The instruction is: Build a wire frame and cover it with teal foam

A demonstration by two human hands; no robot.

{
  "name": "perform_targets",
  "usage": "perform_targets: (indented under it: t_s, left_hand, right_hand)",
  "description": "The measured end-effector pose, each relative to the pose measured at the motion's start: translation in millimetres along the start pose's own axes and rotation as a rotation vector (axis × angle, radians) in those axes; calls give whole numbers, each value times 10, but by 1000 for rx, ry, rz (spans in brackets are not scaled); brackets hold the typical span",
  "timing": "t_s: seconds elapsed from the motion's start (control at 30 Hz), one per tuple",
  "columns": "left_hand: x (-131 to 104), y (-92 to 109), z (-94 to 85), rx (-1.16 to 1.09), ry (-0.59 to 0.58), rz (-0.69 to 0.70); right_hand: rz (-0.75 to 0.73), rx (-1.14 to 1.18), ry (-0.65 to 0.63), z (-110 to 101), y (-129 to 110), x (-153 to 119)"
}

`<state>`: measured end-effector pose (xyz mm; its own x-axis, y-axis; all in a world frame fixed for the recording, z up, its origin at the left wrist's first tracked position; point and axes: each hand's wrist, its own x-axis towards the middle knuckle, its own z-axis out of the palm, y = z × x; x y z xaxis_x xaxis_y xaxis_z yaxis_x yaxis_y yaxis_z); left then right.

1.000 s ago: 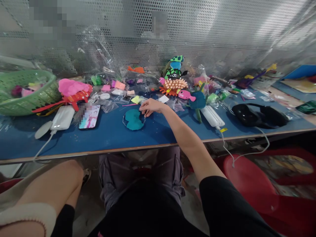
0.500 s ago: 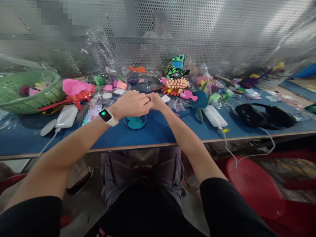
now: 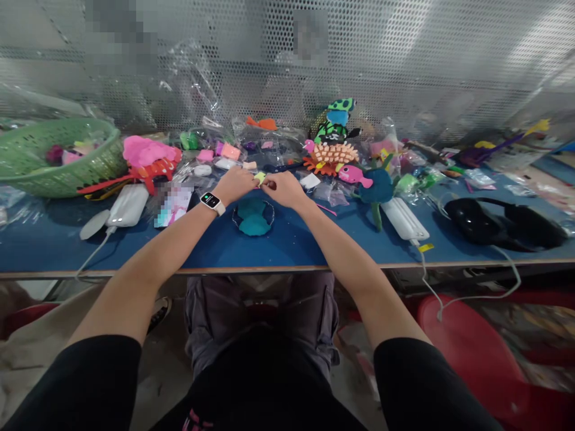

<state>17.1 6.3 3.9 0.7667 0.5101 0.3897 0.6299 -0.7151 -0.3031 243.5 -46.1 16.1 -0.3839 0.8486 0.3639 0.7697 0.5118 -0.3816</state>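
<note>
My left hand [image 3: 236,184], with a watch on its wrist, is closed on a small yellow-green piece [image 3: 260,178] above the blue table. From the other side, the bent fingers of my right hand [image 3: 284,188] pinch at the near edge of the same piece. Just below my hands a flat teal shape [image 3: 254,216] lies on the table, ringed by clear, shiny material. A white square piece [image 3: 309,181] rests to the right of my right hand.
A green basket [image 3: 58,173] stands at the left. Clay figures, including a spiky peach one [image 3: 335,154], line the back. White power banks [image 3: 128,205] lie on both sides, and a black headset [image 3: 503,222] is at the right.
My hands have drawn slightly apart, and the yellow-green piece now shows between them. More of the teal shape is uncovered. The view has shifted a little to the left.
</note>
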Motion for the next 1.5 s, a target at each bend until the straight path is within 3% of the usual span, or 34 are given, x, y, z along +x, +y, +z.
perform_targets:
  t_s: [0.27, 0.77, 1.0, 1.2, 1.5]
  left_hand:
    - [-68, 53, -10, 59, -45, 14]
    - [-55, 154, -90, 69, -107, -10]
    - [-87, 145, -176, -67, -236, -118]
    - [-140, 43, -84, -186, -219, -194]
    - [-168, 3, -38, -196, -175, -307]
  right_hand:
    - [-136, 98, 24, 133, -4, 13]
    - [-103, 198, 28, 146, 3, -9]
    - [-100, 244, -13, 143, -49, -25]
    - [-93, 237, -138, 166, -170, -30]
    - [-134, 196, -103, 181, -119, -19]
